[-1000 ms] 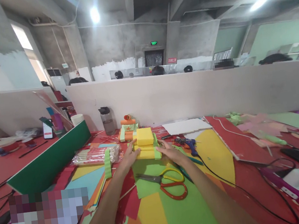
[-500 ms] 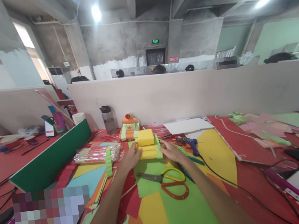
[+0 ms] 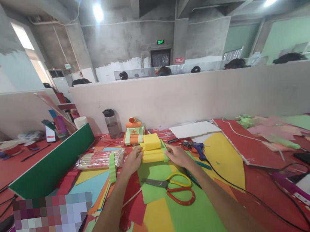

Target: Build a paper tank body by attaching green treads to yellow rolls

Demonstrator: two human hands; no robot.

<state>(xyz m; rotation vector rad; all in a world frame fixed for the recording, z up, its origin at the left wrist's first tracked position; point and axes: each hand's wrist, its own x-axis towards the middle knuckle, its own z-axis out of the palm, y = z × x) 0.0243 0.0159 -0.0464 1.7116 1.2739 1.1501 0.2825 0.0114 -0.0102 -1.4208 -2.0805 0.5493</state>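
Observation:
Between my two hands sits a yellow paper model (image 3: 153,156) with a box-shaped block on top and a light green corrugated strip (image 3: 163,147) along its right side. My left hand (image 3: 133,161) grips its left side, fingers curled against the edge. On the right side, my right hand (image 3: 178,155) pinches near the green strip. Under the model lie green paper sheets (image 3: 153,172). Just in front of it, scissors (image 3: 166,184) with yellow and red handles rest on the sheets. Another loose green corrugated strip (image 3: 112,168) lies left of my left hand.
An orange and green paper model (image 3: 133,131) stands behind, beside a water bottle (image 3: 111,124). A blue glue gun (image 3: 200,150) with a trailing black cord lies right. Wrapped sticks (image 3: 99,159) and a green board (image 3: 53,160) are left. A white partition (image 3: 198,97) closes the back.
My left hand's fingers have drawn back from the model's front toward its left side. The model has shifted slightly, and the right hand stays at its right side.

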